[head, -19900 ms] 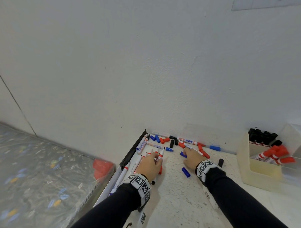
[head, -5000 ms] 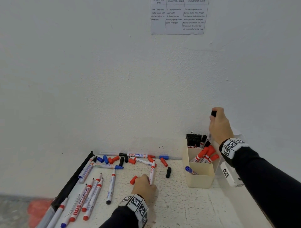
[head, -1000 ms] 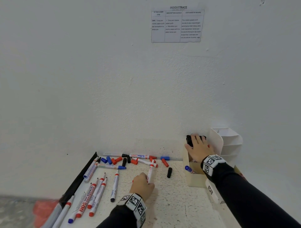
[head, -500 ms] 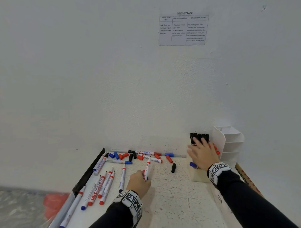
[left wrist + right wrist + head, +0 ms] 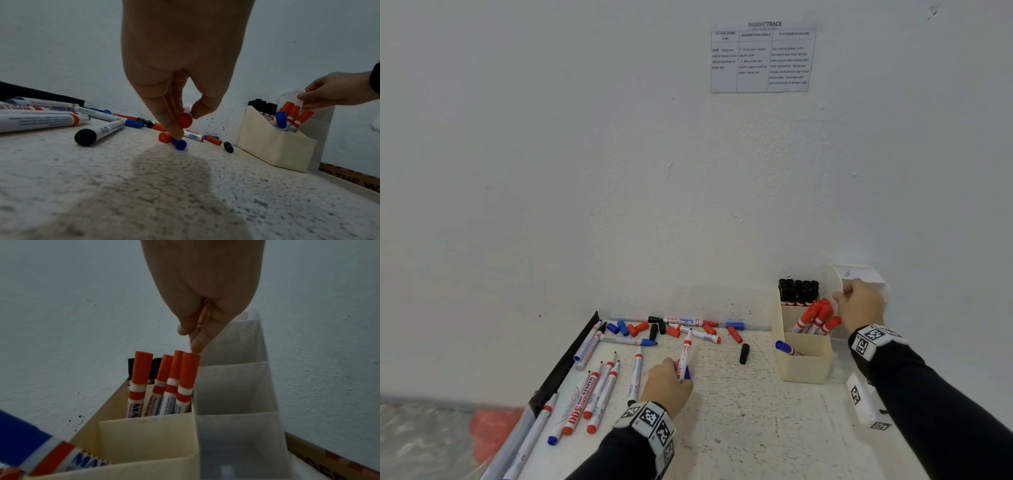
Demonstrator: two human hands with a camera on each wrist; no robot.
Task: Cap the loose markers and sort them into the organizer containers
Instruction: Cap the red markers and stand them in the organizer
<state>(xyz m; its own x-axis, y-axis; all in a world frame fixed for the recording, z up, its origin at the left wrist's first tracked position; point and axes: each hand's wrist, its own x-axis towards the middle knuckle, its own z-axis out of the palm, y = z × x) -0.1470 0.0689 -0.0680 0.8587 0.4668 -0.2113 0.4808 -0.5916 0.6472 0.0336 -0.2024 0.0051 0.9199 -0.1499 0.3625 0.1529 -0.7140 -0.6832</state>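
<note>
The left hand grips an uncapped red marker by its tail end, the tip pointing to 12 o'clock and lifted off the counter. From the left wrist view a red cap and a blue cap lie on the counter just under those fingers. The right hand, at 2 o'clock, pinches the side wall of the clear organizer beside the cream organizer, whose bins hold black, red and one blue marker. It seems to be steadying or shifting that container, not carrying a marker.

The step in hand looks like capping this red marker. Next the right hand would need to come back to the loose caps along the wall at 12 o'clock, or the one under the left hand, take a red one and press it onto the tip. The marker then belongs with the reds in the cream organizer's middle bin. Many uncapped markers still lie at 9 o'clock, so the job is far from done.
</note>
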